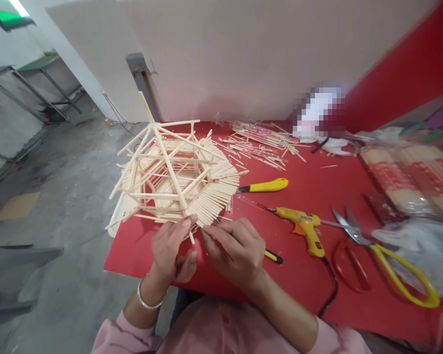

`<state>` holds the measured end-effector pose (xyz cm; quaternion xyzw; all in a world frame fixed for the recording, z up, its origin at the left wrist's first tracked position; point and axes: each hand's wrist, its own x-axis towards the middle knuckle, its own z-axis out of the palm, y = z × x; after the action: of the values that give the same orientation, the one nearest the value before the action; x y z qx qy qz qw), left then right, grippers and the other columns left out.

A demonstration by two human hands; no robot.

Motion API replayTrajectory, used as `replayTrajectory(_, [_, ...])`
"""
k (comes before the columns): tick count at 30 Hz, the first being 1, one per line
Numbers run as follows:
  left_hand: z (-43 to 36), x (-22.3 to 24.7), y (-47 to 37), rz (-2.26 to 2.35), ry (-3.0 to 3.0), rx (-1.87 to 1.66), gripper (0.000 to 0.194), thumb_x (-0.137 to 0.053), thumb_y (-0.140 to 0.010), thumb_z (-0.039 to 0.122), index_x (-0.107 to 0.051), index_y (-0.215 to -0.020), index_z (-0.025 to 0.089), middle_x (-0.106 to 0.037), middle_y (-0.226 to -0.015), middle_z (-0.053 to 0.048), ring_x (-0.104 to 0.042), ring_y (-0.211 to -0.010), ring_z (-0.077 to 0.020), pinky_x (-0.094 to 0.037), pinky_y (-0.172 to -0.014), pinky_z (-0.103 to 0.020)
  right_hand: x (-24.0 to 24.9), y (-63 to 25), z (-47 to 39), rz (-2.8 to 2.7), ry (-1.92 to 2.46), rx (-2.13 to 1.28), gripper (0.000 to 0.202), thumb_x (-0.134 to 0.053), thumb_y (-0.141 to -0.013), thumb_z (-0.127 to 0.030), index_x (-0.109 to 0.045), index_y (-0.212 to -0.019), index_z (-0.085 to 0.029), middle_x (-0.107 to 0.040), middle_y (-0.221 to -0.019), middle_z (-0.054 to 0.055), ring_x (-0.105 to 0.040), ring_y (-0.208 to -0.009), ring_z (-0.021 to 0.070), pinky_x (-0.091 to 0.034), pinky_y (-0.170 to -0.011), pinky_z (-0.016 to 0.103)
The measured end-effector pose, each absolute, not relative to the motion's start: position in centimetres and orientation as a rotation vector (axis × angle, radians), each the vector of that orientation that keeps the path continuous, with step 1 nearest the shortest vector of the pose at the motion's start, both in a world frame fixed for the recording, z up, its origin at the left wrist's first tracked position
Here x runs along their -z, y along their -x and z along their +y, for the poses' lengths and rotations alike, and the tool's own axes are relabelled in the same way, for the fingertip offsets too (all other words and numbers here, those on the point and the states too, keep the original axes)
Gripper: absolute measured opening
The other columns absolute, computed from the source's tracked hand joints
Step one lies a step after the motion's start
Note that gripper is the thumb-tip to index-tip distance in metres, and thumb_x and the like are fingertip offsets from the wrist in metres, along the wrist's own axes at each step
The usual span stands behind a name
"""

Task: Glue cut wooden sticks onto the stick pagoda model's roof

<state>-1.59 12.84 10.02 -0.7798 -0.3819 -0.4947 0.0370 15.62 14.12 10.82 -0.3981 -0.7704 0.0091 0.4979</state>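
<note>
Head cam: stick model [172, 172] sits on L part of red table [299, 300]. L hand [170, 250] is at its near edge, index tip against sticks, thumb apart. R hand [238, 248] just beside, thumb & index tips together; can't tell if on a stick. To R: knife w/ yellow handle [268, 186], glue gun [299, 219], scissors [356, 236]. Far: loose sticks [258, 143].

To your left, a tan sheet [18, 205] lies on the floor [76, 206]; ahead, a grey post [148, 87] stands by the pale wall [225, 54].
</note>
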Motion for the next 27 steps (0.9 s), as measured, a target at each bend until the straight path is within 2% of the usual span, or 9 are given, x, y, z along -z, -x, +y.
replayTrajectory(14, [12.8,-9.7,1.8,-1.137,2.408,1.552,0.057,-0.052,-0.092,0.028,-0.041,-0.144,0.01,-0.071,-0.116,-0.023,-0.072,-0.091,-0.0242,-0.054,-0.068,-0.034,-11.0,-15.7,14.2,-1.831,0.969,-0.04,0.02,-0.072,-0.08,-0.015,-0.067,-0.099,-0.019,-0.066,-0.074,0.0,-0.059,-0.067,0.0126,-0.046,-0.064,0.026])
replayTrajectory(27, [12.4,-8.4,2.2,-1.212,2.378,1.682,0.057,-0.053,-0.092,0.031,-0.043,-0.146,0.015,-0.066,-0.129,-0.02,-0.068,-0.111,-0.028,-0.058,-0.08,-0.038,-10.7,-15.5,14.2,-1.85,0.961,-0.061,0.021,-0.073,-0.082,-0.015,-0.066,-0.1,-0.02,-0.067,-0.077,0.0,-0.059,-0.069,0.0123,-0.046,-0.067,0.026])
